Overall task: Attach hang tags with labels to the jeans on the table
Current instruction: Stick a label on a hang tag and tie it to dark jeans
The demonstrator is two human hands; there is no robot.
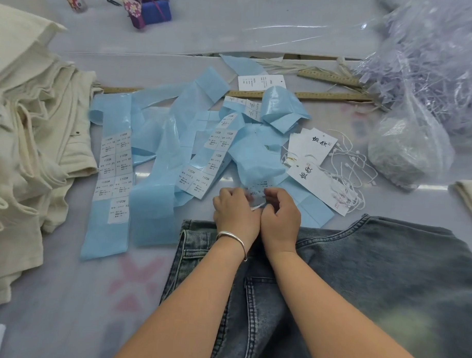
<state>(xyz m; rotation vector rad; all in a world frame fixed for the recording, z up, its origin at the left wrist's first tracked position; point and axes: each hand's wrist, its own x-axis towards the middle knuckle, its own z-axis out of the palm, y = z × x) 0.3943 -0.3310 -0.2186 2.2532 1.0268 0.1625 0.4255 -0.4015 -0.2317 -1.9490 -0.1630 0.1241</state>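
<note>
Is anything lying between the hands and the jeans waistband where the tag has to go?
Nothing visible. Both hands, left and right, pinch a small blurred label right at the jeans waistband edge; the blue backing strips lie farther off.

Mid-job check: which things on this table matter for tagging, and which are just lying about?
In use:
- blue denim jeans
- white hang tags with strings
- blue backing strips carrying white size labels
- left hand and right hand, pinching a blurred label

Lying about:
- cream garments
- wooden ruler
- clear plastic bag
- purple box
</note>
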